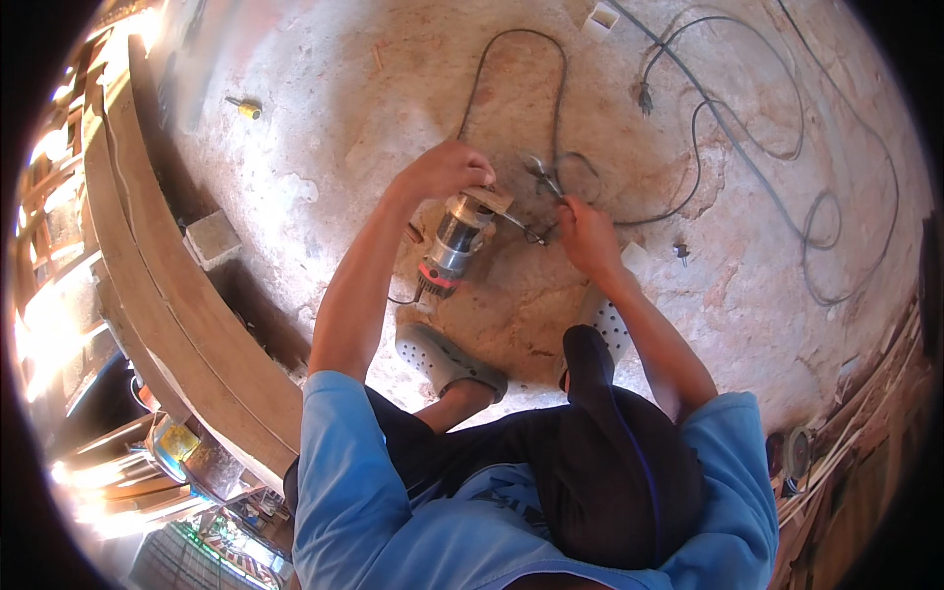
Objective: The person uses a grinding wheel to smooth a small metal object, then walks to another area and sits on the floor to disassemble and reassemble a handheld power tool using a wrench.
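A small trim router [454, 241] with a silver body and a red-and-black end lies tilted on the floor in front of me. My left hand [447, 170] is closed at its far end, by the wooden base plate [489, 200]. A thin metal rod [521, 227] sticks out beside that plate toward the right. My right hand [587, 234] grips a slim metal wrench [542, 175], its forked head pointing up and left, apart from the router. The fingertips of both hands are partly hidden.
Long wooden planks [162, 265] run along the left, near a pale block [211, 239]. Black cords [560, 88] loop across the floor, with a plug [645, 99] at the right. A yellow piece [249, 109] and a small black part [681, 253] lie apart. My clogs [442, 359] are close by.
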`<state>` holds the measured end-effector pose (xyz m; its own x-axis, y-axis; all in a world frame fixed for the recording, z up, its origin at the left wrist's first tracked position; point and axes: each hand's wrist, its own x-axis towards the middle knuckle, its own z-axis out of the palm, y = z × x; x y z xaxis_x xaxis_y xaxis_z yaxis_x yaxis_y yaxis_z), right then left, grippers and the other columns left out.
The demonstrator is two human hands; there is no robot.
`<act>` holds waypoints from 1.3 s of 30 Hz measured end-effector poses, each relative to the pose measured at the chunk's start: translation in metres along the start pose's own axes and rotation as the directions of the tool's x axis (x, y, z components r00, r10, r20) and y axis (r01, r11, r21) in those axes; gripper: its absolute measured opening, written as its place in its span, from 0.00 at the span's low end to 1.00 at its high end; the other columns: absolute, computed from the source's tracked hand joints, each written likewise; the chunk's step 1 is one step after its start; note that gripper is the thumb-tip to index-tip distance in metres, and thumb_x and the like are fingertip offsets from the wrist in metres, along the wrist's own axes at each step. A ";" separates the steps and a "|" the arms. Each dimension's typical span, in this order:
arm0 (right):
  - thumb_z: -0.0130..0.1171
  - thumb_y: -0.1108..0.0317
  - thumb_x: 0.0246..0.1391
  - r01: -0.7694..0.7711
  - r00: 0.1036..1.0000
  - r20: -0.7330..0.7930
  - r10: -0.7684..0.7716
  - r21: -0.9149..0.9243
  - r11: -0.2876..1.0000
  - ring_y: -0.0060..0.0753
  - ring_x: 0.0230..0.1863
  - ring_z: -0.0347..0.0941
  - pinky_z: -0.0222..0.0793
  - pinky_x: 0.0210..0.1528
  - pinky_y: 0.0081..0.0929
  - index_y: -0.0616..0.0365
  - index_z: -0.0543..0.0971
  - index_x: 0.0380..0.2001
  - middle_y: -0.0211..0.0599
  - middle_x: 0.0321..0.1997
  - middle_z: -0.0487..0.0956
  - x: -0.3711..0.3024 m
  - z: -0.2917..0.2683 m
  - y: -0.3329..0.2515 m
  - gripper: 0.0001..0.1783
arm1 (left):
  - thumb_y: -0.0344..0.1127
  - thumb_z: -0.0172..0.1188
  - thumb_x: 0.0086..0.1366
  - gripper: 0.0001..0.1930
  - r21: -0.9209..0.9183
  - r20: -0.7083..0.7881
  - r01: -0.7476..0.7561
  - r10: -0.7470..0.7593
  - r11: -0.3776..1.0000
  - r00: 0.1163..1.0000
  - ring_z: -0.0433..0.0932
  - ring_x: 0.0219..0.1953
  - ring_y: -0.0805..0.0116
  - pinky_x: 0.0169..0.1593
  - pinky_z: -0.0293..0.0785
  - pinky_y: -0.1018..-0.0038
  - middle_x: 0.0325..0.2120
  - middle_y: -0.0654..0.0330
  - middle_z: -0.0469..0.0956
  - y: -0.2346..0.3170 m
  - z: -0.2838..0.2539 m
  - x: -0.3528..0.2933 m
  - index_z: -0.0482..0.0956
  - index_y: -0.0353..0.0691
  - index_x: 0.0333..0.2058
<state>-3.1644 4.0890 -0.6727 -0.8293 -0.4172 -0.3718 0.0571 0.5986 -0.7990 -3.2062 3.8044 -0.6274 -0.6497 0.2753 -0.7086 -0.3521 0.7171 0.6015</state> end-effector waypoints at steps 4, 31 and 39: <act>0.52 0.64 0.63 0.012 1.000 -0.011 -0.011 0.027 1.000 0.65 0.34 0.78 0.71 0.37 0.58 0.58 0.77 0.38 0.56 0.29 0.81 -0.003 -0.001 0.000 0.10 | 0.39 0.61 0.59 0.11 0.209 -0.205 0.020 0.024 0.978 0.979 0.81 0.39 0.50 0.44 0.75 0.59 0.32 0.50 0.83 0.013 0.016 -0.005 0.85 0.37 0.30; 0.51 0.62 0.64 -0.049 0.999 -0.020 0.048 -0.036 0.998 0.68 0.31 0.78 0.72 0.34 0.60 0.59 0.76 0.38 0.60 0.25 0.79 -0.002 0.003 -0.005 0.11 | 0.43 0.63 0.65 0.14 -0.086 0.203 -0.010 0.027 0.996 0.979 0.78 0.44 0.65 0.50 0.72 0.70 0.38 0.56 0.80 -0.002 -0.014 0.013 0.86 0.39 0.43; 0.51 0.63 0.64 -0.033 0.999 -0.005 0.033 -0.076 0.997 0.67 0.30 0.78 0.72 0.34 0.59 0.59 0.75 0.39 0.59 0.25 0.80 -0.004 0.004 -0.009 0.10 | 0.45 0.69 0.57 0.16 0.191 -0.186 0.124 -0.088 0.974 0.979 0.80 0.30 0.62 0.35 0.73 0.64 0.24 0.53 0.80 0.021 0.009 0.009 0.83 0.36 0.26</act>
<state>-3.1593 4.0822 -0.6659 -0.8298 -0.3938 -0.3954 0.0419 0.6625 -0.7479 -3.2133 3.8276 -0.6250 -0.7300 0.0873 -0.6779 -0.2944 0.8549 0.4271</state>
